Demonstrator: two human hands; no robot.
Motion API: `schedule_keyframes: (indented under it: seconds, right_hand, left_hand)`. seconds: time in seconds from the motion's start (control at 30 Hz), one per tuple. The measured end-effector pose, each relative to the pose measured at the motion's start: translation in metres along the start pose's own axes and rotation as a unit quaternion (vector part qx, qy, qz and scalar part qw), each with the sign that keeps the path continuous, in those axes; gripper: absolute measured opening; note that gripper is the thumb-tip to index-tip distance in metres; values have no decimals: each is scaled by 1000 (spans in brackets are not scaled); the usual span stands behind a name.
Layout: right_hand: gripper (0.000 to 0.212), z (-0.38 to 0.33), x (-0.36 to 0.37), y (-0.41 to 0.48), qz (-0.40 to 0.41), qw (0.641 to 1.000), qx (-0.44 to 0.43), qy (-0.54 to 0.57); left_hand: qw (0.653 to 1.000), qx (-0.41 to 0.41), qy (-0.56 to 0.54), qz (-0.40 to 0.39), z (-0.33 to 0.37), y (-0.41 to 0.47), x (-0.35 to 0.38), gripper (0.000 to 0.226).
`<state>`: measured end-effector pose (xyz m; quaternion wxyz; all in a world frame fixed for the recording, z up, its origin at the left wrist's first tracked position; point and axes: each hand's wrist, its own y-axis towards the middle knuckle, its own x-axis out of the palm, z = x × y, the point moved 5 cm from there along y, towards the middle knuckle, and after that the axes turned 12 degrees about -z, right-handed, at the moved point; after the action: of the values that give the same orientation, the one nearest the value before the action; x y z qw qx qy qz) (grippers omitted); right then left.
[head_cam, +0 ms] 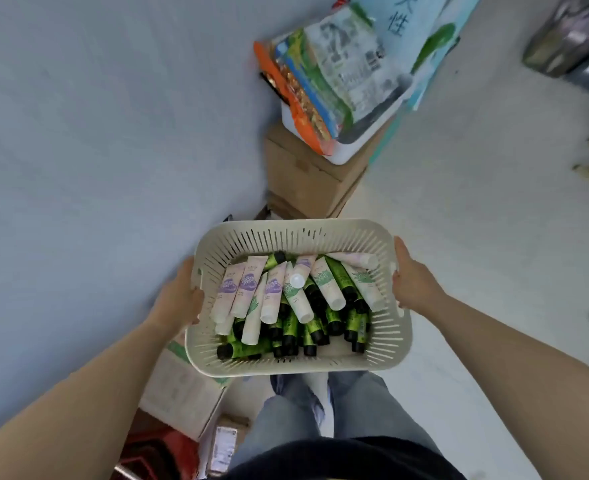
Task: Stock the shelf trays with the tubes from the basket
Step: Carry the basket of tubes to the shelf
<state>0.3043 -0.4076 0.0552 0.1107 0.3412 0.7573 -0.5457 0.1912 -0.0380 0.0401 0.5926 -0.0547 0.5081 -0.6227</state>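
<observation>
I carry a cream slotted plastic basket [386, 344] in front of me, above the floor. My left hand [180, 296] grips its left rim and my right hand [412, 277] grips its right rim. Inside lie several tubes: pale pink ones with purple print [239, 289], white ones with green print [327, 284], and many green tubes with black caps [289, 336] underneath. No shelf trays are in view.
A pale wall [95, 133] runs along the left. Ahead stand stacked cardboard boxes [306, 178] topped with a white tub holding several bagged goods [338, 81]. More cartons [182, 386] sit low left by my legs. Light floor [476, 209] stretches right.
</observation>
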Motion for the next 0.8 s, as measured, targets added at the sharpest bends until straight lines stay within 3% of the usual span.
schedule_keyframes:
  seconds: [0.33, 0.6, 0.8]
  right_hand:
    - [88, 150, -34, -55, 77, 984, 107, 120]
    - [87, 276, -88, -89, 101, 967, 138, 189]
    - [92, 371, -135, -114, 116, 949, 162, 245]
  left_hand:
    - [986, 108, 92, -90, 137, 24, 71, 54]
    - [973, 146, 128, -128, 262, 25, 162, 46]
    - [948, 220, 159, -168, 384, 5, 238, 37]
